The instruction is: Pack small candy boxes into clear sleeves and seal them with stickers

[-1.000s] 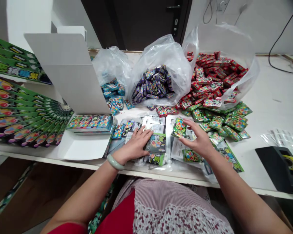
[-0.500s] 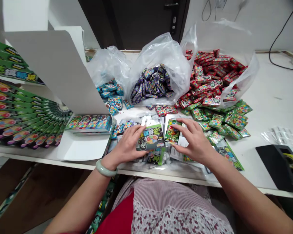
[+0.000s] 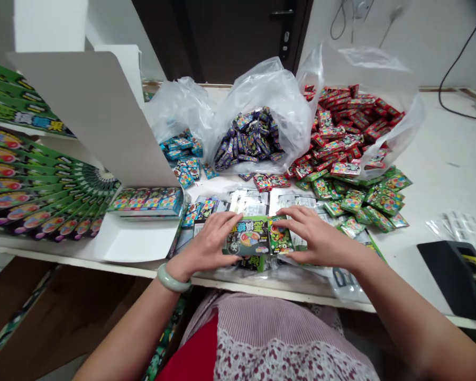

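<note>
My left hand (image 3: 206, 241), a pale bangle at its wrist, grips a flat dark printed candy box (image 3: 248, 236) with a green top edge, thumb below and fingers above. My right hand (image 3: 315, 236) pinches a small green printed packet (image 3: 281, 235) between thumb and fingers. This packet meets the right end of the box; whether part of it is inside, I cannot tell. Clear plastic bags with printed white cards (image 3: 249, 201) lie beneath and behind both hands. More green printed packaging (image 3: 255, 263) shows under the box.
An open white carton (image 3: 138, 238) holding a row of small boxes (image 3: 148, 198) stands left, beside fanned green packaging (image 3: 51, 211). Bags of purple boxes (image 3: 252, 135) and red boxes (image 3: 341, 127) stand behind. Green packets (image 3: 381, 198) lie right, near a black tape dispenser (image 3: 452, 275).
My right hand has brought the green packet left and slightly down, from apart to against the box's right end. The box in my left hand has shifted slightly, and the view has moved a little.
</note>
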A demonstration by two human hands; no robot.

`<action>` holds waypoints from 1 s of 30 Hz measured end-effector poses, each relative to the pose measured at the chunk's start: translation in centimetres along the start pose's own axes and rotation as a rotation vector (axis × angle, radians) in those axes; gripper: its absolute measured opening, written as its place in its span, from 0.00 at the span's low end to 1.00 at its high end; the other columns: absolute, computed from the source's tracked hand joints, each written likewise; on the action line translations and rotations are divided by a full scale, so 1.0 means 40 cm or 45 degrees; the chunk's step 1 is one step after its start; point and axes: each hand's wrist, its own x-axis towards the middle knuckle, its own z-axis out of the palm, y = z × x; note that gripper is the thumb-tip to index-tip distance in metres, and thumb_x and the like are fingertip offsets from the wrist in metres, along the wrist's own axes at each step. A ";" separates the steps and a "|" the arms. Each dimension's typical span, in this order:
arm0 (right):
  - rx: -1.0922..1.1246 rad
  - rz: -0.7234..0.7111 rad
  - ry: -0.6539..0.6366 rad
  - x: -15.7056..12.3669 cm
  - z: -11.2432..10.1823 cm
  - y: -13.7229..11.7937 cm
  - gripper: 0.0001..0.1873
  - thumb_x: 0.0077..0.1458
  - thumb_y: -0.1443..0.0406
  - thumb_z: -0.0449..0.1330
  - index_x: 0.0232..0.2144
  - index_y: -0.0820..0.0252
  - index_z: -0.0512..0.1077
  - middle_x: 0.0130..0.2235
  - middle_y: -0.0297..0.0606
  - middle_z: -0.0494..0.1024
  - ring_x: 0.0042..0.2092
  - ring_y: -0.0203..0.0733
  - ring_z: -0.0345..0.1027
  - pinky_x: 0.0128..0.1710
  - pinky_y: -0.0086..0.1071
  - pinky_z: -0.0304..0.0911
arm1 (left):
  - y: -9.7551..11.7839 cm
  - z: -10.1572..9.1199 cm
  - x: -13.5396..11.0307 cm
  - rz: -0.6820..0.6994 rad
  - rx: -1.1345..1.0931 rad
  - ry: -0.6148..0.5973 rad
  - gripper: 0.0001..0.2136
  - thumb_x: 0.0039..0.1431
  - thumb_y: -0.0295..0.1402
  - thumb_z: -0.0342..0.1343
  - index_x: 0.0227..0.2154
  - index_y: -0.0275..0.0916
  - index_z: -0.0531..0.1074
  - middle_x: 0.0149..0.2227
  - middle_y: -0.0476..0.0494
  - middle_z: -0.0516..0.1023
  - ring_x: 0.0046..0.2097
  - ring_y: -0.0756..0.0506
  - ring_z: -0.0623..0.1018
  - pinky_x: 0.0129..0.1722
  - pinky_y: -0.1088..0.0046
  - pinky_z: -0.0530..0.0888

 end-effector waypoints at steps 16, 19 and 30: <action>0.202 0.003 0.006 0.033 0.001 0.016 0.39 0.49 0.58 0.68 0.61 0.49 0.58 0.64 0.45 0.60 0.63 0.53 0.54 0.60 0.49 0.58 | 0.011 0.001 0.018 -0.040 -0.223 -0.029 0.42 0.47 0.39 0.65 0.65 0.43 0.52 0.60 0.34 0.61 0.60 0.32 0.64 0.60 0.49 0.64; 0.280 0.087 0.133 0.033 0.034 -0.007 0.40 0.51 0.53 0.66 0.62 0.53 0.56 0.63 0.48 0.59 0.65 0.51 0.53 0.62 0.49 0.56 | 0.011 0.007 0.012 -0.084 -0.206 0.038 0.42 0.48 0.39 0.65 0.65 0.43 0.52 0.58 0.34 0.62 0.60 0.32 0.64 0.59 0.49 0.65; 0.057 0.756 0.399 0.106 0.040 0.202 0.17 0.63 0.59 0.52 0.51 0.57 0.70 0.51 0.43 0.77 0.56 0.47 0.66 0.59 0.45 0.54 | -0.034 0.009 0.001 -0.232 -0.011 0.184 0.39 0.53 0.42 0.62 0.64 0.45 0.50 0.59 0.35 0.60 0.61 0.32 0.64 0.59 0.49 0.65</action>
